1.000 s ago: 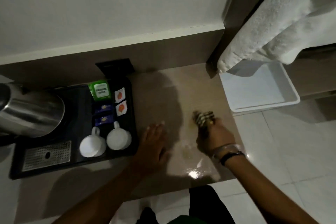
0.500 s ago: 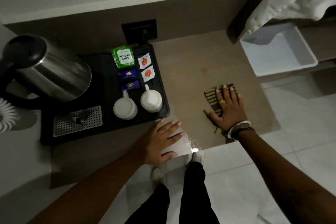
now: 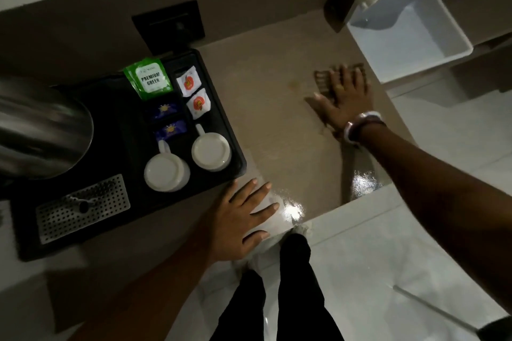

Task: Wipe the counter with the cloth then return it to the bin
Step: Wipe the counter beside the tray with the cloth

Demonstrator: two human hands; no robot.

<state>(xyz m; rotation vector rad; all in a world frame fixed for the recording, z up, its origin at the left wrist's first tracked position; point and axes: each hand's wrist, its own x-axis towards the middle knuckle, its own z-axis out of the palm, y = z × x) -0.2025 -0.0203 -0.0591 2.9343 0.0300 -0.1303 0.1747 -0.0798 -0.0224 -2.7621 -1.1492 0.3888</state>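
Striped cloth [image 3: 322, 81] lies mostly hidden under the flat, spread right hand [image 3: 342, 102] on the counter [image 3: 266, 108], near the bin [image 3: 410, 36]; no grip closes. Left hand [image 3: 241, 219] rests flat, open.

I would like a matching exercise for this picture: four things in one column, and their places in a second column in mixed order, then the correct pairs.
Things
1. striped cloth
2. white bin
3. two white cups
4. left hand

Places
A. upside down on the black tray
B. flat on the counter near its front edge
C. beyond the counter's right end
D. under the right hand

Pairs: 1-D, 2-C, 3-A, 4-B
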